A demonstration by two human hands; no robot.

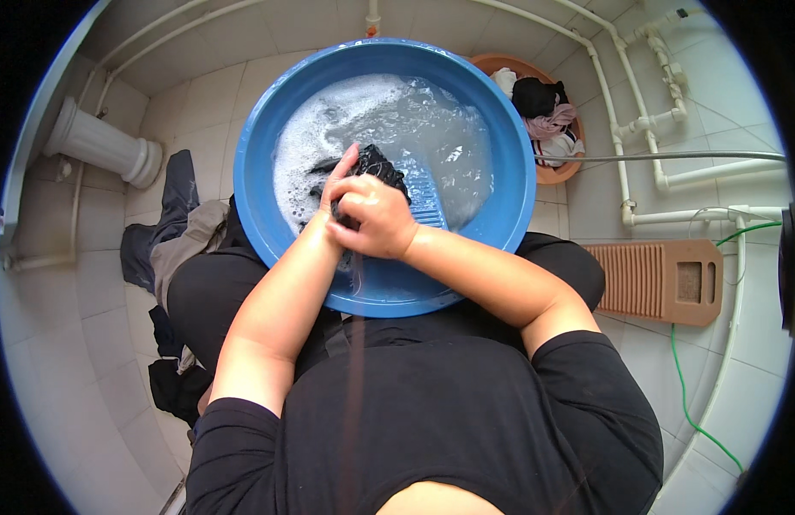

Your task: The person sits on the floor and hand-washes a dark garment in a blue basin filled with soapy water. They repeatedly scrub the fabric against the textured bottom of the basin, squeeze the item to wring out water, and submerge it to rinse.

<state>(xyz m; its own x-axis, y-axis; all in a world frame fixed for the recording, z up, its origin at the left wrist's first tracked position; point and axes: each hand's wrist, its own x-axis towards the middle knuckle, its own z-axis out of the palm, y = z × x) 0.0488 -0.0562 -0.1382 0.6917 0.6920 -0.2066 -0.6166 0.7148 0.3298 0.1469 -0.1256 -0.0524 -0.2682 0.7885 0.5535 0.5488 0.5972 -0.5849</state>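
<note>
A wet black cloth [382, 167] is bunched up between my hands, over the near-left part of a blue basin [515, 190] of grey, sudsy water. My right hand [378, 216] is closed, its curled fingers pressing on the cloth and crossing over my left hand. My left hand [339, 184] lies against the cloth's left side with one finger straight up; its other fingers are mostly hidden, but it seems to grip the cloth. Just right of the cloth, a ridged blue washboard [426, 199] slopes down into the water. White foam [305, 124] gathers along the basin's left side.
Behind the basin at right, an orange-brown tub [553, 174] holds black, pink and white clothes [549, 123]. A brown washboard [642, 279] lies by my right knee. Dark and beige garments [170, 227] lie on the floor at left. White pipes [625, 146] and a green cord [682, 382] run at right.
</note>
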